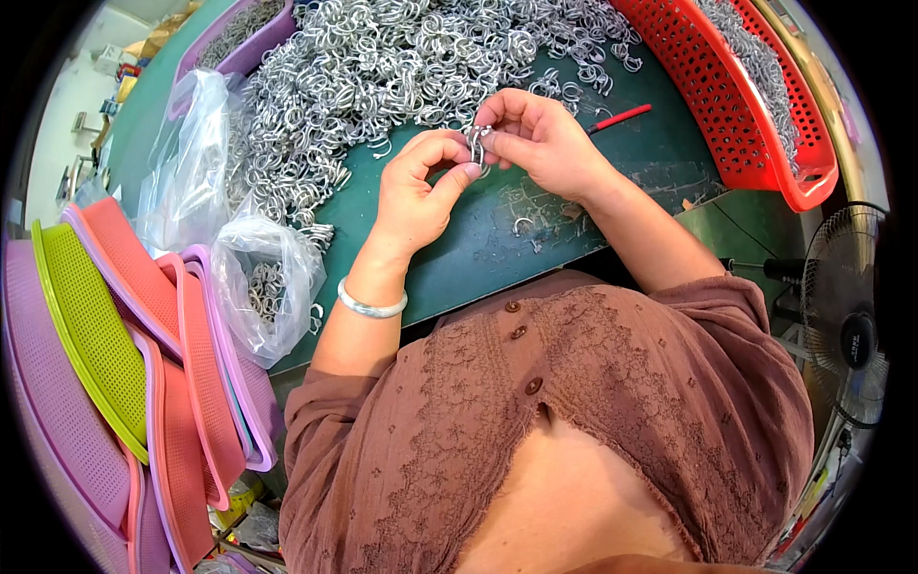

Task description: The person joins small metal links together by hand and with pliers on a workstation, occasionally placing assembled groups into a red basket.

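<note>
Both hands meet over the green tabletop, just in front of a big heap of silvery metal rings (382, 72). My left hand (421, 182) pinches a small metal ring (475, 143) between thumb and fingers. From the other side, my right hand (540, 139) grips the upper part of the same piece, its fingers curled and thumb pressed in. Whether one ring or several linked ones are held is too small to make out. On the table below the hands lies a single loose ring (522, 226).
Right of the heap stands a red perforated basket (708, 86) of metal pieces, near a red pen-like tool (622, 118). A purple basket (277, 33) is far left. A plastic bag (287, 316) holds rings beside stacked colored baskets (91, 325). A fan (851, 335) stands right.
</note>
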`<state>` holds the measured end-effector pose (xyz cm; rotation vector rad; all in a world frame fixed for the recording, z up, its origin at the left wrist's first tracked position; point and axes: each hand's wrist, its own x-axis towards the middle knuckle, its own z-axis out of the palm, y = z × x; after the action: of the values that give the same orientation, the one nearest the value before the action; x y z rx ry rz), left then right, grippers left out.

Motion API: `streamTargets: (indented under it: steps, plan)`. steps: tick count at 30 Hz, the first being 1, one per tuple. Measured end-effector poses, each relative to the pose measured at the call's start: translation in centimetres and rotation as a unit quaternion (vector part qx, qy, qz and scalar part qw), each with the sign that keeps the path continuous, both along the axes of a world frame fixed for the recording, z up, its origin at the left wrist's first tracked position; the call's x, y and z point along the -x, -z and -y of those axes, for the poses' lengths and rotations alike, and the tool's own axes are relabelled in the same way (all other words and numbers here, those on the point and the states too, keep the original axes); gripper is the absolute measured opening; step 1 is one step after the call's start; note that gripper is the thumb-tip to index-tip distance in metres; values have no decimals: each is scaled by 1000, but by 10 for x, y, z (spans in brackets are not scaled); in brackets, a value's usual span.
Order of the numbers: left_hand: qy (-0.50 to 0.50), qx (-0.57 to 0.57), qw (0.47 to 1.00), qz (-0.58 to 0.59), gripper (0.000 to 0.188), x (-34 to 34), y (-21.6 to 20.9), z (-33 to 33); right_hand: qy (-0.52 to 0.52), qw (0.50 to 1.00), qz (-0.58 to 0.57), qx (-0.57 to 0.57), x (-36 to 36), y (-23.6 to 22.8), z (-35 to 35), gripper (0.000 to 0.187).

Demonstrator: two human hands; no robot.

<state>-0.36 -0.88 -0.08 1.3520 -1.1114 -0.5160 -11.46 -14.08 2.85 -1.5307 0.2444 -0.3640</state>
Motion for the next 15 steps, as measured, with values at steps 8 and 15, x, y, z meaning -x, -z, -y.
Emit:
streamTargets:
  steps: [8,15]
  plan:
    - [57,16,978,-201,8,4,-5,-2,-37,996,-14,-76,3,-4,6,13]
    - [50,9,971,-233,7,5,-5,-1,-29,998,-7,-50,4,-5,3,14]
